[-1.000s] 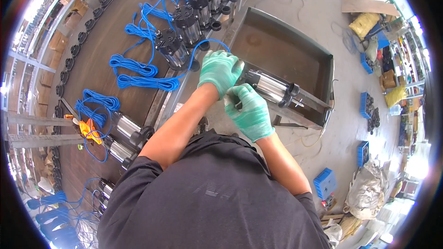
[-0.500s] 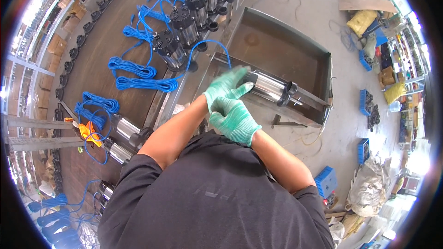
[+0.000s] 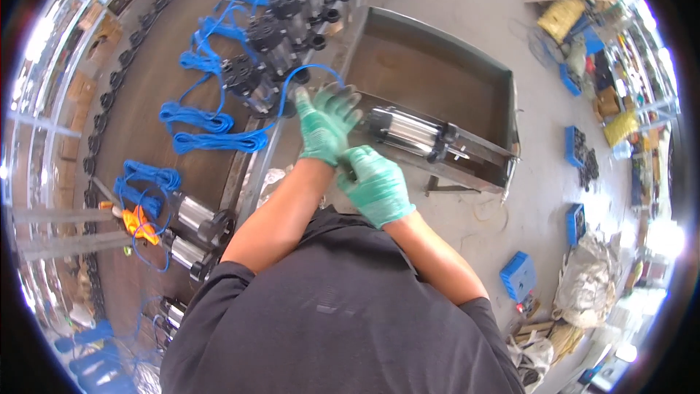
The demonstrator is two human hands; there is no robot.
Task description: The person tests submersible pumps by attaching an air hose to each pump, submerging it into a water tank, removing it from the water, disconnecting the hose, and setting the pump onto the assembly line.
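Both my hands wear green work gloves with dark patches on the fingers. My left hand (image 3: 328, 122) is raised with its fingers spread and holds nothing. My right hand (image 3: 378, 186) is closed at the left wrist, pinching the cuff of the left glove. Just right of my left hand, a silver submersible pump (image 3: 410, 133) with black ends lies on its side along the near edge of a metal trough (image 3: 510, 87), apart from both hands. A blue cable (image 3: 313, 66) arcs behind my left hand; its right end is hidden there.
Upright silver-and-black pumps (image 3: 251, 86) stand in a row at far left, beside coiled blue cables (image 3: 219, 141). More pumps (image 3: 191, 219) lie at left near an orange cloth (image 3: 138, 225). Blue crates (image 3: 518, 276) and a whitish sack (image 3: 585, 284) sit on the floor at right.
My left hand has drawn back left from the pump's end and turned upward, fingers spreading. My right hand has shifted slightly, staying at the left wrist. The pump lies on the trough as before.
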